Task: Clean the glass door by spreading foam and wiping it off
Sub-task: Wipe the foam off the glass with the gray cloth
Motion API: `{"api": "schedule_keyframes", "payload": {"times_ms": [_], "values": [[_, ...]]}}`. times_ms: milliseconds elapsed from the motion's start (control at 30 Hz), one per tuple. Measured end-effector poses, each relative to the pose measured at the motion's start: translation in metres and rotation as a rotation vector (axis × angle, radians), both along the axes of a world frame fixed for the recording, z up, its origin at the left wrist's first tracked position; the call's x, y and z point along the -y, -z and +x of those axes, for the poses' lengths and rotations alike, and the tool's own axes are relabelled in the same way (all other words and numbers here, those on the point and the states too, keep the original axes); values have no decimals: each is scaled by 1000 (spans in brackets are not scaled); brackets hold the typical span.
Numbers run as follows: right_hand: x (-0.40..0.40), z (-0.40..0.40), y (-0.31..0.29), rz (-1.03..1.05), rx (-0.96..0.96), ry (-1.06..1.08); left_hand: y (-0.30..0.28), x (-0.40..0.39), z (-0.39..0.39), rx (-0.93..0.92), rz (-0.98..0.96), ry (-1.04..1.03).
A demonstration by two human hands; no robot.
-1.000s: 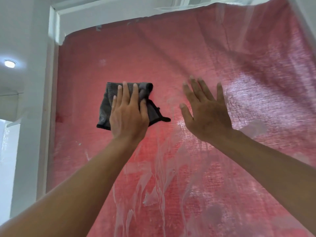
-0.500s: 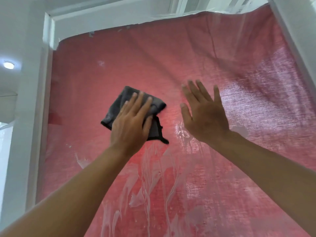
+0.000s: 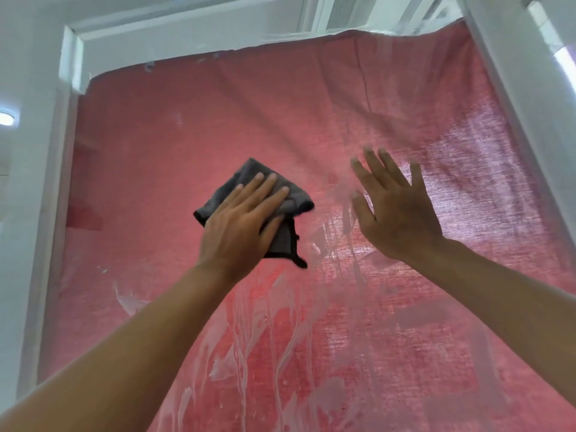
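The glass door [image 3: 193, 129] fills the view, with a red cloth hanging behind it. My left hand [image 3: 240, 226] presses a dark grey cloth [image 3: 290, 201] flat against the glass near the middle, fingers pointing up and right. My right hand [image 3: 396, 210] lies flat on the glass just to the right, fingers spread, holding nothing. White foam streaks [image 3: 280, 310] run down the glass below both hands, and a smear [image 3: 339, 198] sits between the cloth and my right hand.
A white door frame [image 3: 46, 194] borders the glass on the left, across the top [image 3: 187, 35] and down the right side [image 3: 514, 98]. A ceiling light [image 3: 4, 118] glows at the far left.
My left hand has slid the grey cloth rightward and turned it clockwise, closer to my right hand. My right hand has stayed flat on the glass in about the same spot.
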State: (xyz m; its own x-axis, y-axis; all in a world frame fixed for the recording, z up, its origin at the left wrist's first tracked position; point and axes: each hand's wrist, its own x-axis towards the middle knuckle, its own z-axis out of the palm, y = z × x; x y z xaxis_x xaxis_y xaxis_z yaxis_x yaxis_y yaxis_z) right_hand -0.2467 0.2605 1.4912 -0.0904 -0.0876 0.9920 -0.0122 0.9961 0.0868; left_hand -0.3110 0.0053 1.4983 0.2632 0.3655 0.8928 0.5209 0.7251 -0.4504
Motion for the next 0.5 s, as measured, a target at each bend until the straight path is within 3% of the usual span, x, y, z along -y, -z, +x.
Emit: {"api": "schedule_keyframes", "payload": {"times_ms": [100, 133, 200, 333, 400, 500], "values": [[2, 0, 1, -18, -12, -27, -5, -16, 6, 243, 433, 140], [2, 0, 1, -23, -12, -36, -8, -23, 8, 277, 495, 145], [1, 0, 1, -20, -10, -49, -10, -28, 9, 212, 377, 117], [-6, 4, -1, -23, -34, -57, -11, -11, 0, -61, -235, -14], [-11, 4, -2, -50, -42, -48, -13, -11, 0, -62, -210, -20], [-14, 4, -3, -67, -46, -31, -16, -32, 9, 112, 148, 115]]}}
